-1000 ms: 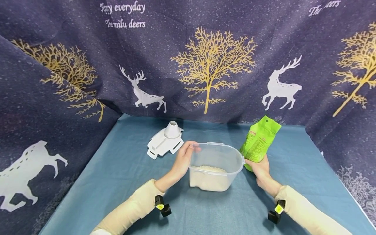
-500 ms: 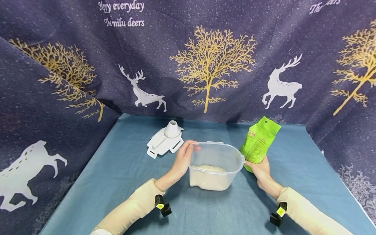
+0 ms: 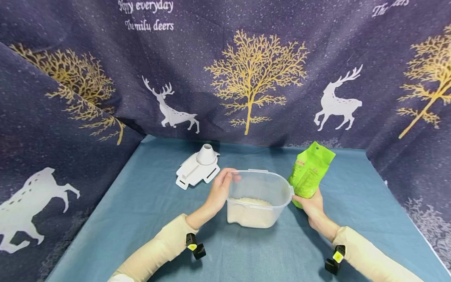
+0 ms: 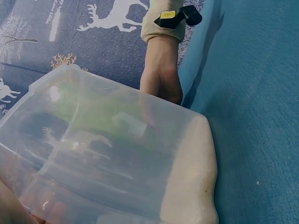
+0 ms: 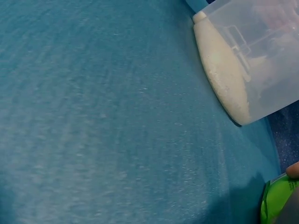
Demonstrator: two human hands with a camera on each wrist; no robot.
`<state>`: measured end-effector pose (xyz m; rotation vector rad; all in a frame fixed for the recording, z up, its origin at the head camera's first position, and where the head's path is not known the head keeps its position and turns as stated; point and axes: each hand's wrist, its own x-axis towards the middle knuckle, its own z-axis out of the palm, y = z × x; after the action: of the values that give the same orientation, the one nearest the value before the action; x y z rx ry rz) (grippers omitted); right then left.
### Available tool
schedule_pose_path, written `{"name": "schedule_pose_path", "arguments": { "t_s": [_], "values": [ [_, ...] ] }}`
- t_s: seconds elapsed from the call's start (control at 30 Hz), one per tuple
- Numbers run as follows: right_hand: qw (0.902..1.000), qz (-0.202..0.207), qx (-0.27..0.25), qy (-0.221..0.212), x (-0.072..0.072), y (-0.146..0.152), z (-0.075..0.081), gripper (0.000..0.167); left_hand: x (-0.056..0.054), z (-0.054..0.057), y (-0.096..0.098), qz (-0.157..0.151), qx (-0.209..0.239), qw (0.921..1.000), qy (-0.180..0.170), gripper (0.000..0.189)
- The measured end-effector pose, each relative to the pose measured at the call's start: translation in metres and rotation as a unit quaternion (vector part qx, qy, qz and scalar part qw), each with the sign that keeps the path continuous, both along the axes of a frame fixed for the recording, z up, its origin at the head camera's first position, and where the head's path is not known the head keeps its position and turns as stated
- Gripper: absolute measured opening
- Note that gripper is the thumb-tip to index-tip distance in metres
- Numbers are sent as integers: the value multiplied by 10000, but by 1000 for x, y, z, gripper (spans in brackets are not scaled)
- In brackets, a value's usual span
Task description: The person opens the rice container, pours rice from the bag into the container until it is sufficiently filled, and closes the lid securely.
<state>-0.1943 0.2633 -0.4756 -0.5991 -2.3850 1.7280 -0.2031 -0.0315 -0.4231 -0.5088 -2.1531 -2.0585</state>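
Gripping, at ten o'clock, a clear tub (image 3: 258, 184) of grain (image 3: 251, 201) on blue cloth (image 3: 257, 254) is the left hand (image 3: 218, 191), while the right hand (image 3: 312, 204), perhaps touching the tub, holds a green bag (image 3: 310, 172) at two, a white cone-topped piece (image 3: 197, 171) beyond at ten.

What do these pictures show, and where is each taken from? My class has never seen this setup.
There is no robot, just a person. The widest picture comes from a head-worn camera looking down; a black camera on each wrist takes a closer view. The bare left hand holds a clear plastic tub, partly filled with white grains, on the blue cloth. The right hand grips a bright green, printed bag beside it. Farther left lies a white plastic piece with a cone-shaped top.
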Motion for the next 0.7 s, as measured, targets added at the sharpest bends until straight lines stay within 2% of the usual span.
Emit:
{"name": "schedule_pose_path", "arguments": {
  "t_s": [0.27,0.43,0.7],
  "values": [
    [9985,-87,-323,424,4,-2,-5,62,1,0,0,-10,-35,9999,-165,30],
    [9992,-73,-238,301,7,-5,-6,63,1,-1,0,-37,-33,10000,-66,29],
    [9988,41,-383,309,9,-8,-4,59,0,0,-1,-24,-64,9999,-145,30]
  ]
}}
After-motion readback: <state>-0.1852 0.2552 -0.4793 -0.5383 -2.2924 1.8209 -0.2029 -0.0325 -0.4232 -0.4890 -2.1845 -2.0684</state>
